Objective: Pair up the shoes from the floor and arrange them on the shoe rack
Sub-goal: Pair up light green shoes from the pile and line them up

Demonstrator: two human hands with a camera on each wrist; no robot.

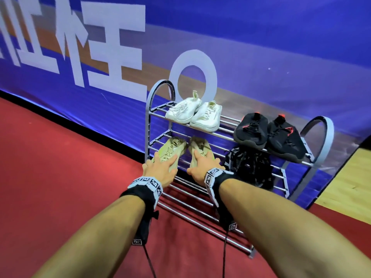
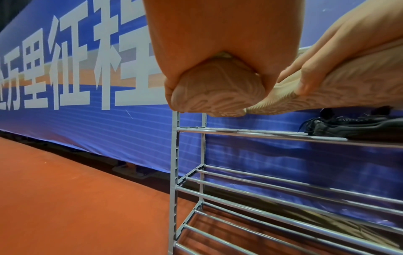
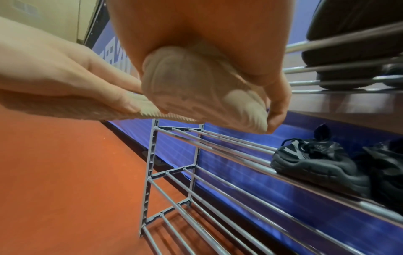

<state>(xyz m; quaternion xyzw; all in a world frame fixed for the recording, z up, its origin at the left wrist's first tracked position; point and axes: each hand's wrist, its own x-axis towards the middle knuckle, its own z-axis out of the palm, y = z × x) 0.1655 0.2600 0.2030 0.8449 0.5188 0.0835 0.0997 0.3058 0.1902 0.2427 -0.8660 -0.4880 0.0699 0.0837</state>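
Left hand [image 1: 160,169] grips one beige shoe [image 1: 170,151]; right hand [image 1: 202,167] grips its mate [image 1: 198,146], both at shoe rack [image 1: 158,115] second tier.

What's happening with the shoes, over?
Left hand grips one beige shoe, right hand the other. Both going onto the rack's second shelf. Nothing blocking, over.

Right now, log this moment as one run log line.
left hand: grips left beige shoe | right hand: grips right beige shoe | target: shoe rack second shelf
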